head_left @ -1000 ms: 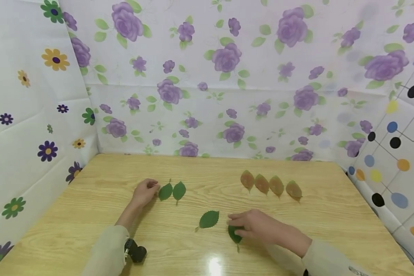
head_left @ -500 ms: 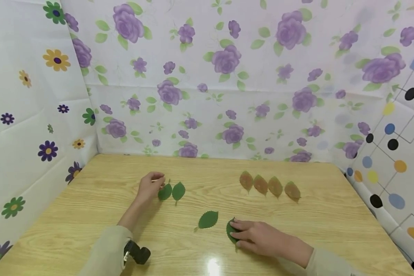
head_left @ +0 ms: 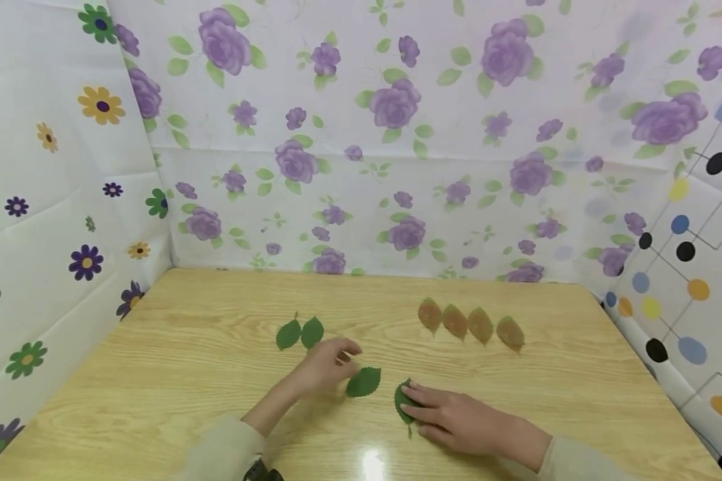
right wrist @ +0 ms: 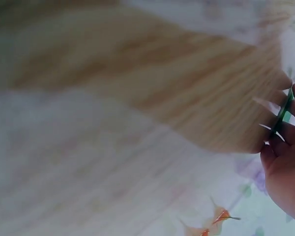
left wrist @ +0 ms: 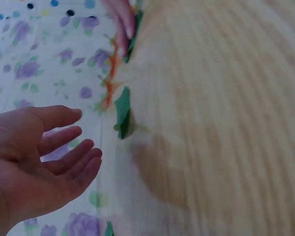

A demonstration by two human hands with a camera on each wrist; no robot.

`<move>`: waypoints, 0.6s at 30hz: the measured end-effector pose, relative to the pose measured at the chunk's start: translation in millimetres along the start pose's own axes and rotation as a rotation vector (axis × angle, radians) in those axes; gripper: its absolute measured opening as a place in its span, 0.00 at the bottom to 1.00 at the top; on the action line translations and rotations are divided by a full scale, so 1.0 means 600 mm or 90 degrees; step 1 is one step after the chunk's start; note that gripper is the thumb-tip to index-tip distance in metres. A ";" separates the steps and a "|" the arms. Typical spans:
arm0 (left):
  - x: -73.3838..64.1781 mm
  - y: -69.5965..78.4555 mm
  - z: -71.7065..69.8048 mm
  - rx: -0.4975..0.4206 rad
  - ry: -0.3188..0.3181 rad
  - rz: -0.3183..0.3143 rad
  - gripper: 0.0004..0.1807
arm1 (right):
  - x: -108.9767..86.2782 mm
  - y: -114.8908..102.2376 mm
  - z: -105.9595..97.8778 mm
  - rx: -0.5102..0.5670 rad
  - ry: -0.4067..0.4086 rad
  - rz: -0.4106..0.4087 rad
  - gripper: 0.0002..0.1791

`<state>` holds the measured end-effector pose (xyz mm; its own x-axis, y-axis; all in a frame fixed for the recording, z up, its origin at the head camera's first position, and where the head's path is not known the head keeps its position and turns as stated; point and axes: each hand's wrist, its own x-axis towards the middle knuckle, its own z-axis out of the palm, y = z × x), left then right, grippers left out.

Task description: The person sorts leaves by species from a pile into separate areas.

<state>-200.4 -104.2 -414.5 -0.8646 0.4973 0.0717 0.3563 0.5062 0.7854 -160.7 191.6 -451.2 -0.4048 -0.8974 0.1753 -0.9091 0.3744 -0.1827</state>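
Observation:
In the head view my left hand [head_left: 327,364] is above the table, its fingertips at the left end of a green leaf [head_left: 364,382] and overlapping its stem. The left wrist view shows this hand [left wrist: 49,157] with fingers loosely bent and nothing between them, apart from the green leaf [left wrist: 123,113]. My right hand [head_left: 457,417] rests with extended fingers on another green leaf [head_left: 404,403], whose right part is hidden under the fingers. Two more green leaves, one [head_left: 288,335] beside the other [head_left: 312,331], lie behind the left hand.
Several reddish-brown leaves lie in a row at the back right, the leftmost [head_left: 430,314] nearest the middle. The wood-grain table [head_left: 216,300] ends at a flowered cloth [head_left: 349,200] behind, with patterned cloths at both sides.
My left hand has moved right and nearer, from beside the two green leaves to the single one in the middle. My right hand has come down onto its leaf and stayed there.

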 end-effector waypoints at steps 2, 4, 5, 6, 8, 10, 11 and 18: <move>-0.001 0.005 0.009 0.034 -0.019 0.009 0.16 | -0.002 0.002 0.003 -0.006 -0.003 -0.002 0.23; -0.002 0.008 0.015 0.065 -0.030 0.014 0.16 | -0.002 0.002 0.003 -0.008 -0.003 -0.005 0.24; -0.002 0.008 0.017 0.078 -0.032 0.019 0.16 | -0.002 0.002 0.003 -0.007 -0.003 -0.006 0.24; -0.002 0.008 0.020 0.088 -0.034 0.027 0.17 | -0.002 0.002 0.002 -0.008 -0.002 -0.008 0.24; -0.001 0.007 0.024 0.108 -0.037 0.040 0.17 | -0.001 0.000 0.000 -0.009 -0.002 -0.010 0.24; 0.000 0.004 0.028 0.117 -0.038 0.055 0.17 | -0.001 0.000 -0.001 -0.012 -0.003 -0.011 0.24; 0.001 0.003 0.030 0.126 -0.038 0.061 0.17 | -0.001 -0.001 -0.002 -0.014 -0.002 -0.012 0.25; 0.011 0.007 0.036 0.175 -0.061 0.064 0.18 | -0.003 0.001 -0.001 -0.008 0.002 -0.011 0.25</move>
<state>-196.7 -83.5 -423.9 -0.7877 0.6118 0.0716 0.5317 0.6165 0.5807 -160.7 193.4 -451.2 -0.3892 -0.9031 0.1816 -0.9172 0.3617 -0.1668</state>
